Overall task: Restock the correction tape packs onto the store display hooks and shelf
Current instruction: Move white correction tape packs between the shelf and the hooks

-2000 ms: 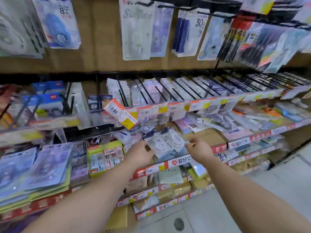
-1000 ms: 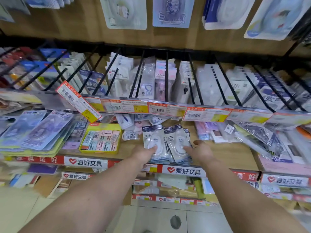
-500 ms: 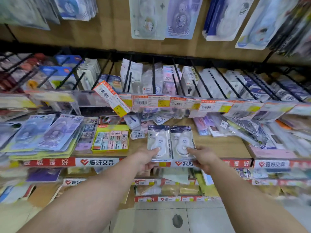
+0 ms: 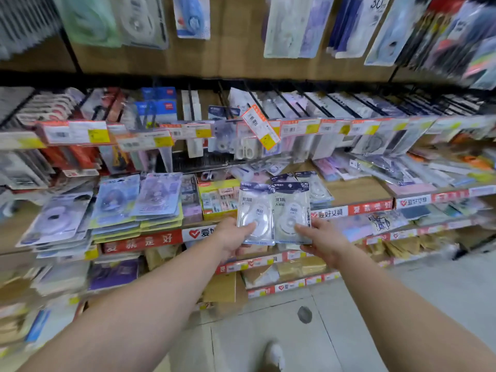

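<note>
Two clear correction tape packs with dark blue headers are held side by side in front of the shelf edge. My left hand (image 4: 232, 237) pinches the left pack (image 4: 255, 208) at its lower corner, thumb on the front. My right hand (image 4: 320, 241) pinches the right pack (image 4: 291, 205) the same way. More packs of the same kind (image 4: 316, 187) lie on the wooden shelf (image 4: 357, 190) just behind them. Black display hooks (image 4: 281, 102) run along the row above, loaded with packs.
A yellow box of erasers (image 4: 218, 198) sits left of the held packs, beside stacks of blue and purple blister packs (image 4: 139, 200). A tilted orange price tag (image 4: 261, 128) hangs from the hook rail. Lower shelves hold brown packets. Tiled floor (image 4: 268, 331) lies below.
Both hands have lifted the two packs off the shelf pile and drawn them back toward me. The view has swung to the left along the shelf.
</note>
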### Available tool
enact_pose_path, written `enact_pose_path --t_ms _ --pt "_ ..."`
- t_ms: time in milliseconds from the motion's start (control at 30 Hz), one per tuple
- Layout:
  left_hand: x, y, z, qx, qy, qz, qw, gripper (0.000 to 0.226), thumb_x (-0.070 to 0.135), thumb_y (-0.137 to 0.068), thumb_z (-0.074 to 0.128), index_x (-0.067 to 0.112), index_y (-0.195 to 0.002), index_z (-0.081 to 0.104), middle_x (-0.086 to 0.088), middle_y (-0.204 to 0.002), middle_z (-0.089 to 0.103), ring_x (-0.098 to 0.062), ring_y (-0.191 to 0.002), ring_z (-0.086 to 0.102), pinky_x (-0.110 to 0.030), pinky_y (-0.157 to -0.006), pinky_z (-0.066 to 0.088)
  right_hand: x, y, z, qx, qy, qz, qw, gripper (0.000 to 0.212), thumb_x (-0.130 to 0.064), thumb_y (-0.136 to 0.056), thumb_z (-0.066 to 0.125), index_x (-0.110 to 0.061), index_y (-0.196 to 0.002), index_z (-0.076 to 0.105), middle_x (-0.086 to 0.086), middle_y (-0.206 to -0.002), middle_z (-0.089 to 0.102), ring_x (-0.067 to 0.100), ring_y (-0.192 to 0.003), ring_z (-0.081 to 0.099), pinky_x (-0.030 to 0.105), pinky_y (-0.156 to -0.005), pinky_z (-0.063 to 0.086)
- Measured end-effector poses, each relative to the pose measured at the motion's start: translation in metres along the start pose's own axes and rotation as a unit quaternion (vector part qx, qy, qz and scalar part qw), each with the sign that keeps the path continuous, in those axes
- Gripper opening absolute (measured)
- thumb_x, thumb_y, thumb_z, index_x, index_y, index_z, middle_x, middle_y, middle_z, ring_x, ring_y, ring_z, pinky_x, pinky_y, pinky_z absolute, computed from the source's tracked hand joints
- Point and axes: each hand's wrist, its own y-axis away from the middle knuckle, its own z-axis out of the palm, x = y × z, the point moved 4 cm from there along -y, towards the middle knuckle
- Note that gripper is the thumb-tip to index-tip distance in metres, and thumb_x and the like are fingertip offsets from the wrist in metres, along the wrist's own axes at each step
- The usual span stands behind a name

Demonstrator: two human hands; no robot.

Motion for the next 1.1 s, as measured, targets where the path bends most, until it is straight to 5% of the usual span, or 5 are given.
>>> enact_pose_path --t_ms 200,567,700,933,1100 --pt "-0.003 0.037 -0.055 0.031 -0.025 0.052 0.998 0.041 0.04 -0.092 0.065 0.014 -0.122 0.055 -0.002 -0.111 0.064 -0.024 -0.089 0.065 -0.038 -0.07 0.058 -0.018 0.043 0.044 -0.009 0.013 -0.059 0.998 0.019 -0.014 -0.091 0.069 -0.014 -0.102 0.054 0.001 -0.097 0.057 0.02 -0.094 0.06 0.046 -0.095 0.053" --pt "0.049 0.095 -0.156 0.157 0.007 0.19 0.969 0.025 0.036 -0.094 0.063 0.02 -0.111 0.054 0.006 -0.101 0.062 -0.01 -0.082 0.06 -0.023 -0.064 0.05 -0.1 0.06 0.137 -0.115 0.023 -0.185 0.976 0.02 -0.013 -0.09 0.068 -0.018 -0.108 0.061 0.001 -0.096 0.069 0.015 -0.082 0.065 0.03 -0.069 0.055" --pt "0.072 0.107 -0.187 0.192 0.027 0.215 0.957 0.027 0.037 -0.092 0.066 0.019 -0.109 0.055 -0.003 -0.109 0.066 -0.025 -0.092 0.065 -0.045 -0.082 0.058 -0.133 0.062 0.165 -0.139 0.045 -0.235 0.961 0.016 -0.019 -0.092 0.068 -0.024 -0.106 0.062 -0.003 -0.101 0.07 0.012 -0.088 0.069 0.026 -0.064 0.056" --pt "0.107 0.122 -0.225 0.24 0.026 0.247 0.938 0.034 0.038 -0.093 0.063 0.016 -0.119 0.056 0.003 -0.113 0.066 -0.016 -0.1 0.063 -0.037 -0.083 0.054 -0.183 0.068 0.202 -0.156 0.138 -0.315 0.926 0.039 -0.04 -0.095 0.06 -0.023 -0.129 0.05 0.002 -0.111 0.071 0.027 -0.089 0.074 0.059 -0.08 0.056" --pt "0.136 0.122 -0.24 0.268 0.034 0.265 0.926 0.043 0.049 -0.089 0.064 0.018 -0.117 0.053 0.005 -0.11 0.064 -0.016 -0.096 0.062 -0.039 -0.081 0.057 -0.22 0.067 0.215 -0.144 0.17 -0.371 0.902 0.032 -0.039 -0.1 0.051 -0.022 -0.127 0.047 -0.005 -0.106 0.068 0.02 -0.083 0.074 0.037 -0.065 0.052"
